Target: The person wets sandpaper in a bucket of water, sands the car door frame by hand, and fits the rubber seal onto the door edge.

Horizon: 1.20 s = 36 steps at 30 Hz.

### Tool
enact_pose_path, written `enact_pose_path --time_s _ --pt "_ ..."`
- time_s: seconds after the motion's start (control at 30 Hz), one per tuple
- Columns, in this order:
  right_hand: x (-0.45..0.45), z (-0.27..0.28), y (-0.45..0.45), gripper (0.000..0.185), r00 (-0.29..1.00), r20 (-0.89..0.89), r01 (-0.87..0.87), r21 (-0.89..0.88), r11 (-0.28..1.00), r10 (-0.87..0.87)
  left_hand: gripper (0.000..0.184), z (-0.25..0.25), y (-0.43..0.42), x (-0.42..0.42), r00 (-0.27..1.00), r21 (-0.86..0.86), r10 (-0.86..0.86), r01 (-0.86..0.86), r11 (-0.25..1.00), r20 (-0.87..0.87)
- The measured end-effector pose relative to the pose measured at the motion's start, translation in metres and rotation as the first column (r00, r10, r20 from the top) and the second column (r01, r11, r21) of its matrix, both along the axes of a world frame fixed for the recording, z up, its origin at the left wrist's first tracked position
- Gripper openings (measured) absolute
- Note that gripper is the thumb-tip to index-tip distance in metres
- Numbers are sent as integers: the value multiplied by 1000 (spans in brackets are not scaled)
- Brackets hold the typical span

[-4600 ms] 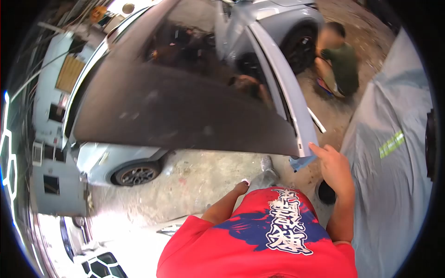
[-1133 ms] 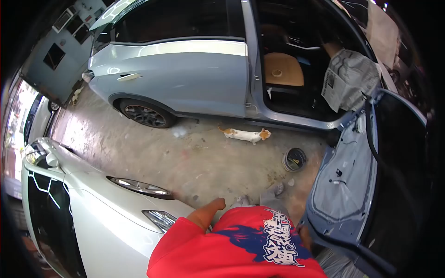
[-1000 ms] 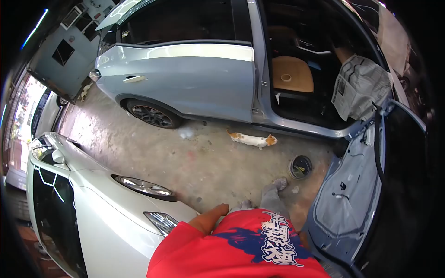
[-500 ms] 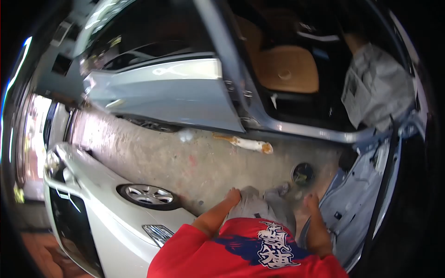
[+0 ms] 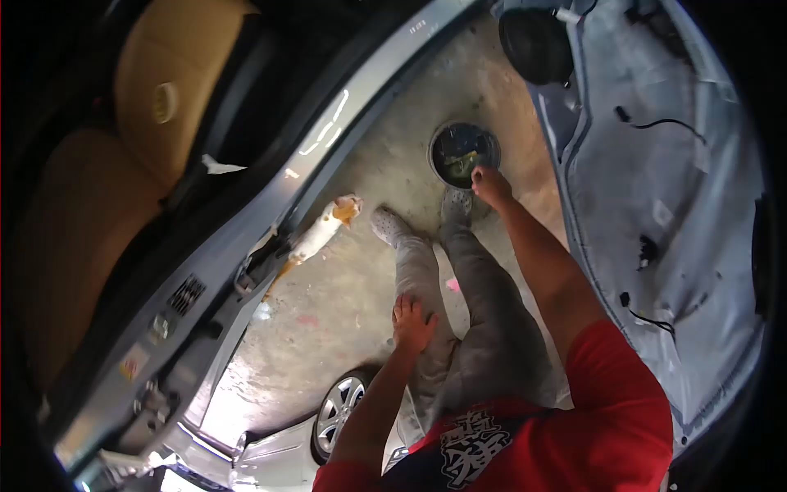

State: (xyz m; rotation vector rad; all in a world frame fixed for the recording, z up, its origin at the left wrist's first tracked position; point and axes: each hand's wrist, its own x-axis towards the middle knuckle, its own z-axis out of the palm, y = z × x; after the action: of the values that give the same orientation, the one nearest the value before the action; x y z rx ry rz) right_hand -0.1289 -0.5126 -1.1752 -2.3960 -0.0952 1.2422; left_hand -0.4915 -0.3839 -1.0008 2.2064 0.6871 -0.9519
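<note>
My left hand (image 5: pixel 414 325) lies on the thigh of my grey trousers (image 5: pixel 423 275), its fingers spread and holding nothing. My right hand (image 5: pixel 490 185) hangs at the near rim of a round dark bucket (image 5: pixel 433 156) on the floor, its fingers curled together. Whether anything is pinched in them cannot be made out. Dark liquid and something yellow-green show inside the bucket. One of my grey shoes (image 5: pixel 456 205) is right beside the bucket, and the other shoe (image 5: pixel 388 225) is to its left.
A white and orange cat (image 5: pixel 318 235) is on the concrete beside the car's door sill (image 5: pixel 328 131). To the right hangs a stripped door panel (image 5: pixel 656 189) with loose connectors and a black speaker (image 5: pixel 534 45). A tan seat (image 5: pixel 176 74) is inside. Behind stands a silver car's wheel (image 5: pixel 340 406).
My view has turned right and down toward the bucket. My right hand has come to the bucket's rim. The left hand rests on my leg.
</note>
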Motion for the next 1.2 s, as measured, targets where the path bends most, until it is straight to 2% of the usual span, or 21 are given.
enact_pose_path --time_s 0.03,0.1,0.2,0.3,0.33,0.47,0.6,0.63,0.7,0.77,0.83,0.97,1.0,1.1,1.17,1.2 --pt "-3 -32 -2 22 991 82 -102 -53 993 106 66 -3 6 6 1000 -1 -25 25 1000 13" --pt "-2 -50 10 22 969 129 -196 -112 974 210 64 -3 16 9 997 -18 -10 11 1000 72" --pt "0 -96 24 21 970 85 -211 -166 963 227 62 -9 30 14 999 -57 -14 16 998 46" --pt "-5 -150 32 21 961 171 -172 -250 953 219 60 -15 36 22 999 -82 -10 7 997 -34" --pt "-9 -165 34 23 921 286 -190 -263 946 265 60 -16 39 23 1000 -78 -7 5 997 -27" --pt "-5 -190 54 24 965 152 -153 -334 930 213 60 -22 47 25 1000 -76 16 -15 997 9" --pt "-21 -216 48 21 940 207 -211 -276 938 272 61 -20 55 27 1000 -91 25 -24 996 9" --pt "-28 -217 48 21 952 196 -178 -263 948 234 61 -19 55 28 1000 -84 17 -16 996 9" --pt "-29 -199 49 22 968 196 -108 -245 963 158 60 -19 51 30 999 -74 3 0 997 36" --pt "-29 -173 50 22 964 155 -160 -305 939 215 60 -17 46 35 1000 -52 -21 22 998 15" --pt "-35 -152 37 23 979 150 -100 -241 965 138 59 -14 41 39 999 -26 -34 35 999 26" --pt "-28 -31 26 25 978 207 63 -245 967 -11 59 -8 25 38 992 -4 -107 107 994 61" --pt "-26 -4 19 25 977 213 52 -235 970 -1 59 -2 21 41 988 -2 -141 141 990 63" --pt "-18 78 0 25 978 210 40 -253 967 15 57 37 4 53 856 -136 -513 503 854 -57" --pt "-20 122 -15 26 966 256 32 -260 965 37 48 34 -23 24 597 -319 -788 725 610 -149" --pt "-22 144 -21 25 954 297 32 -269 963 51 44 53 -21 27 566 -439 -813 702 561 -135"
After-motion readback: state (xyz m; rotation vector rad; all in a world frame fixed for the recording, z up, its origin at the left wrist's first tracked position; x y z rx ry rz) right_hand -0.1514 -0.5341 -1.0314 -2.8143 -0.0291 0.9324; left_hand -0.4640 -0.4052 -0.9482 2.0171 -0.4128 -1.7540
